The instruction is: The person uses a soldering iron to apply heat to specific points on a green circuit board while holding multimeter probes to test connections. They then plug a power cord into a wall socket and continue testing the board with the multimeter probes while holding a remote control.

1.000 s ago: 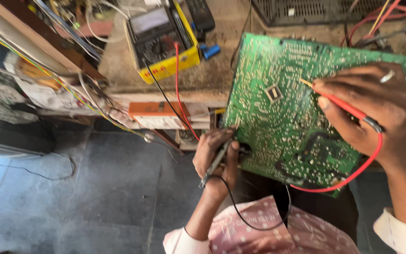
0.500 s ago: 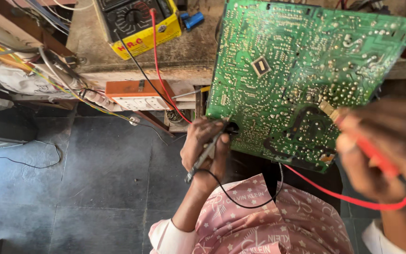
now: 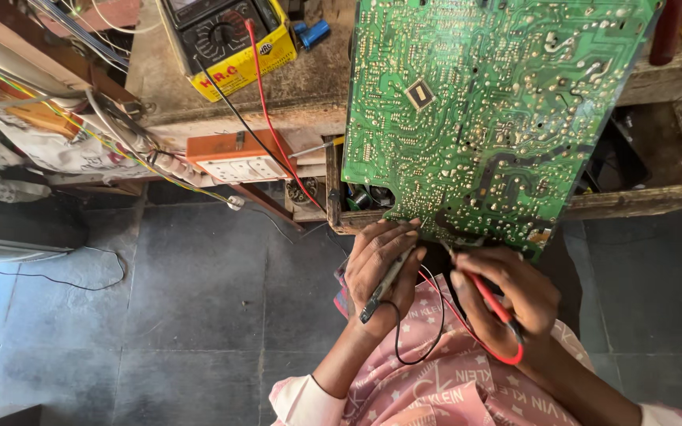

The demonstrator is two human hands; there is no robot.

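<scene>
A large green circuit board (image 3: 483,110) with its solder side up leans over the edge of a wooden workbench (image 3: 294,87). My left hand (image 3: 380,264) grips a black test probe (image 3: 384,285) with its tip up near the board's lower edge. My right hand (image 3: 511,296) grips a red test probe (image 3: 489,300), its tip touching the board's bottom edge. Black and red leads run from the probes toward a yellow multimeter (image 3: 226,35) at the back of the bench.
An orange socket strip (image 3: 238,158) hangs at the bench front among loose wires (image 3: 112,134). An open wooden drawer (image 3: 641,166) sits under the board at right. A dark box (image 3: 21,229) lies on the grey tiled floor (image 3: 183,315). A blue part (image 3: 311,33) lies by the meter.
My right hand has come down from the board's right side to its bottom edge with the red probe. The view has shifted, so the board now sits higher and more central.
</scene>
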